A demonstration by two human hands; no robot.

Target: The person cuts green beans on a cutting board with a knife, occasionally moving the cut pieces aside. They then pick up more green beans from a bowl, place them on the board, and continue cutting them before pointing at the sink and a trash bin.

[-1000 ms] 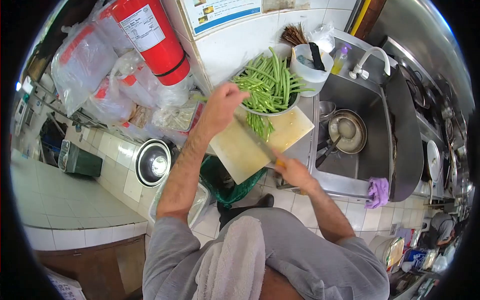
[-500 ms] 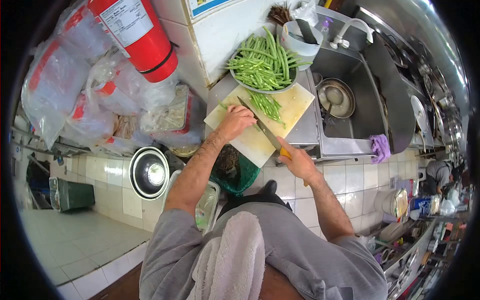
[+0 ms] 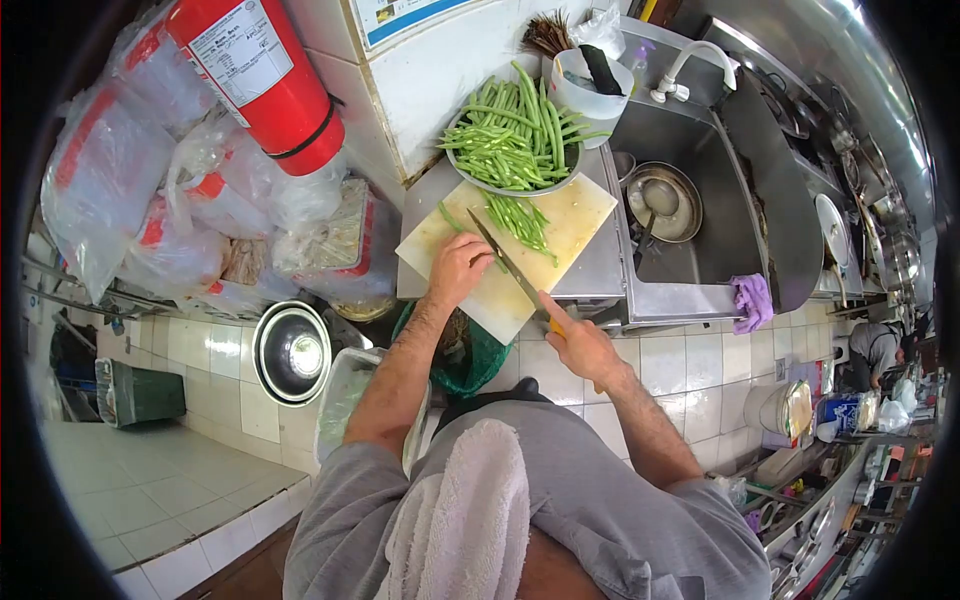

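Observation:
My right hand is closed round the yellow handle of a long knife. Its blade runs diagonally over the pale cutting board, pointing up and left. On the board's left side, my left hand has its fingers bent round a green bean, whose ends show above and to the right of the fingers. The blade lies just right of that hand. Sliced beans lie in a pile beyond the blade. A metal bowl heaped with long and sliced beans stands at the board's back edge.
To the right is a steel sink with a pan and ladle inside. A purple cloth hangs on its edge. Below the board is a green-lined bin. A fire extinguisher and bagged containers stand left.
My view has shifted slightly. The left hand sits a little lower on the board, and more of the green bean shows around its fingers. The knife stays in my right hand, beside it.

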